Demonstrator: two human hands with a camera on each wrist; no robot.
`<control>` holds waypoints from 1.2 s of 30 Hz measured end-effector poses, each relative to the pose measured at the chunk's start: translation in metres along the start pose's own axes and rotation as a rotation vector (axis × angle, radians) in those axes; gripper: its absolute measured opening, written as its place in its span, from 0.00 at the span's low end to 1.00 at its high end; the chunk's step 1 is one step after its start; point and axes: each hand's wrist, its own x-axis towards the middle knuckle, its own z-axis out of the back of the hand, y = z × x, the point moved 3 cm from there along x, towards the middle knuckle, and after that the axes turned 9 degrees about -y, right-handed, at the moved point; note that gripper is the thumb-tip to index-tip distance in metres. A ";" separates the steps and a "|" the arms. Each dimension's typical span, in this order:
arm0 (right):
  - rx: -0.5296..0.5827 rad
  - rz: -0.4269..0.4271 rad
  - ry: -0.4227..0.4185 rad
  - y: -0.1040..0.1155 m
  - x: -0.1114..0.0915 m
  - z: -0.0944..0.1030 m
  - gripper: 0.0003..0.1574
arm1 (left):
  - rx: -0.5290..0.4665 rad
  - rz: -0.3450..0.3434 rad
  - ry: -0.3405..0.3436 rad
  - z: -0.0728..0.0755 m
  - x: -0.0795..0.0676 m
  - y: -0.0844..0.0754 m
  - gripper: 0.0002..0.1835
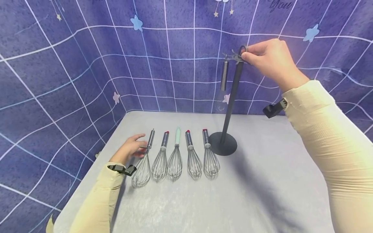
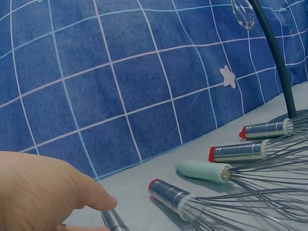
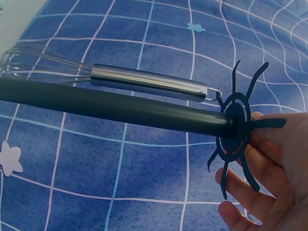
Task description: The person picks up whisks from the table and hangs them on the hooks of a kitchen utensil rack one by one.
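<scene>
A black stand (image 1: 231, 97) with a round base and hooked arms (image 3: 236, 127) rises from the table. At its top, the right hand (image 1: 269, 60) pinches the ring between thumb and fingers. One whisk (image 1: 224, 76) hangs from a hook by its handle loop; its steel handle (image 3: 149, 82) shows in the right wrist view. Beside the leftmost whisk (image 1: 150, 139), the left hand (image 1: 134, 147) has its fingers spread at the handle. In the left wrist view the thumb (image 2: 98, 195) lies right by that handle (image 2: 114, 221); whether it touches is unclear.
To the right, more whisks lie in a row: red-tipped ones (image 1: 164, 140) (image 1: 189, 139) (image 1: 206, 137) and one with a mint-green handle (image 1: 177, 136). They rest on a pale table (image 1: 186, 207). A blue gridded curtain (image 1: 180, 77) hangs behind and at the left.
</scene>
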 end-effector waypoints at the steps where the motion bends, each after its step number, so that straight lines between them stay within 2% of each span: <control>1: -0.002 0.005 0.000 0.000 0.000 -0.001 0.28 | 0.000 0.005 0.008 0.000 -0.001 0.002 0.39; 6: 0.004 0.016 0.005 0.001 -0.001 -0.003 0.27 | 0.044 0.038 0.030 -0.003 -0.003 0.013 0.42; 11: 0.005 0.019 0.004 0.002 -0.001 -0.004 0.27 | 0.101 0.059 0.011 -0.005 -0.002 0.020 0.45; 18: 0.005 0.010 0.006 0.000 0.000 -0.005 0.27 | 0.121 0.066 0.013 -0.008 -0.001 0.024 0.42; 27: -0.004 0.004 0.005 -0.003 0.000 -0.002 0.28 | 0.067 0.046 0.045 -0.009 0.003 0.019 0.40; 33: 0.000 0.001 0.017 -0.002 -0.001 0.001 0.30 | 0.067 0.032 0.061 -0.004 0.008 0.015 0.39; 36: -0.003 -0.001 0.021 -0.003 -0.001 0.001 0.30 | 0.082 0.021 0.046 -0.001 0.007 0.009 0.39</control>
